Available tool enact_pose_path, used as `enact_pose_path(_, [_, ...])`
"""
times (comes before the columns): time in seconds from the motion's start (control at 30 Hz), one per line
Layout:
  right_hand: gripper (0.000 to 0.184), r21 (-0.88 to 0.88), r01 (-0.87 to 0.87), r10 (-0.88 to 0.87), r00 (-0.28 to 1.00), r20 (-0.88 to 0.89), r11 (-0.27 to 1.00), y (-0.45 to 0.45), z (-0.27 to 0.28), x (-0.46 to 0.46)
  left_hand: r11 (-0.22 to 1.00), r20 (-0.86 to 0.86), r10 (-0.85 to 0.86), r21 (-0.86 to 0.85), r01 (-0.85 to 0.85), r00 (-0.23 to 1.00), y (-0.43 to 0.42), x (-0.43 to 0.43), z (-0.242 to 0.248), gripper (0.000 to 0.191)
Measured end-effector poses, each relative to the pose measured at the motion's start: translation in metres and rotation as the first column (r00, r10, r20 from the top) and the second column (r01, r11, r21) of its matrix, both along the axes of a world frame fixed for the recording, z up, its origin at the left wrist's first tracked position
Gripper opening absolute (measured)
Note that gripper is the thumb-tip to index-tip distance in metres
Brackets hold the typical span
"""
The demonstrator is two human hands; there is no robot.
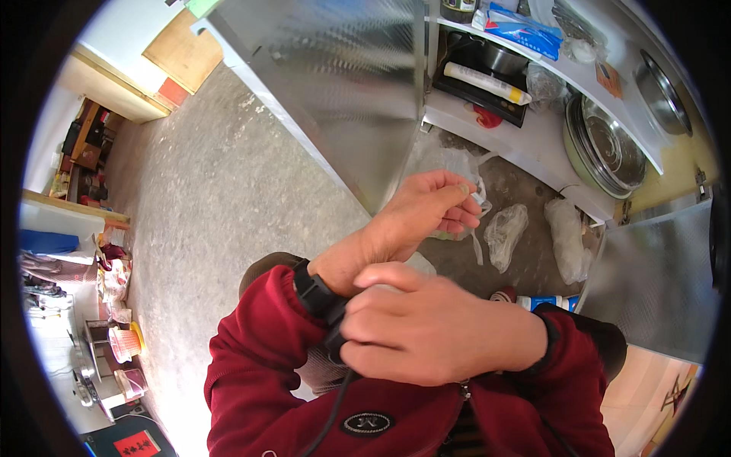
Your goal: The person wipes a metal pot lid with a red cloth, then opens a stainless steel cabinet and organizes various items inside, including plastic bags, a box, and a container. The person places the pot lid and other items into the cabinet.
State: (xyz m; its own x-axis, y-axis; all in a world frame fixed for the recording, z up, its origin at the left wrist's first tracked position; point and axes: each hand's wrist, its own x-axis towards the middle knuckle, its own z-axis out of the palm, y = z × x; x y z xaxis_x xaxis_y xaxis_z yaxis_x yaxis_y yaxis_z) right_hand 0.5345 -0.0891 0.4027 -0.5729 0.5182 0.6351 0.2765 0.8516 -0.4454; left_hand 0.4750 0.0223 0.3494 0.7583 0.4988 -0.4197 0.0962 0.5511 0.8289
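Note:
My left hand [428,205] reaches out over a clear plastic bag [451,163] on the floor, its fingers curled near the bag's handles; whether they grip the bag cannot be told. A black band [314,294] circles my left wrist. Across that wrist lies my right hand [405,328], fingers bent over a dark object at the cuff that is mostly hidden, with a cable running down from it. Two more wrapped plastic bags, one crumpled [506,237] and one longer [565,240], rest on the floor before the cabinet.
An open cabinet with a metallic door [342,85] stands ahead. On its shelves are stacked metal basins [608,145], a black tray [480,80] holding a white tube [485,83], and a blue packet [522,34]. The other door [657,280] stands open at right. A pink basket [124,343] is far left.

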Motion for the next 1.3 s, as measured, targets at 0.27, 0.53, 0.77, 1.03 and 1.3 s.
enact_pose_path(0.27, [0.013,-0.216,-0.045,0.101,0.962,0.254,0.975,-0.041,0.008,0.015,0.979,0.100,0.196,0.028,-0.200,0.975,0.031,0.012,-0.019,0.023])
enact_pose_path(0.53, [0.022,-0.779,-0.171,-0.189,0.918,-0.348,0.603,-0.085,-0.003,0.062,0.188,-0.535,0.443,0.840,0.509,0.719,0.131,0.088,-0.139,0.020])
enact_pose_path(0.77, [0.022,-0.731,0.482,-0.789,0.601,-0.126,0.484,-0.103,-0.037,0.112,0.626,-0.110,0.713,-0.346,-0.699,0.692,0.159,0.124,-0.135,0.026])
enact_pose_path(1.03, [0.034,-0.622,0.358,-0.660,0.659,-0.361,0.697,-0.064,-0.077,0.088,-0.071,-0.313,0.448,0.921,0.382,0.837,0.223,0.132,-0.195,0.030])
enact_pose_path(1.3, [0.030,-0.425,0.553,-0.669,0.718,-0.192,0.716,-0.209,-0.012,0.126,0.394,-0.474,0.062,0.820,0.415,0.878,0.204,0.110,-0.201,0.026])
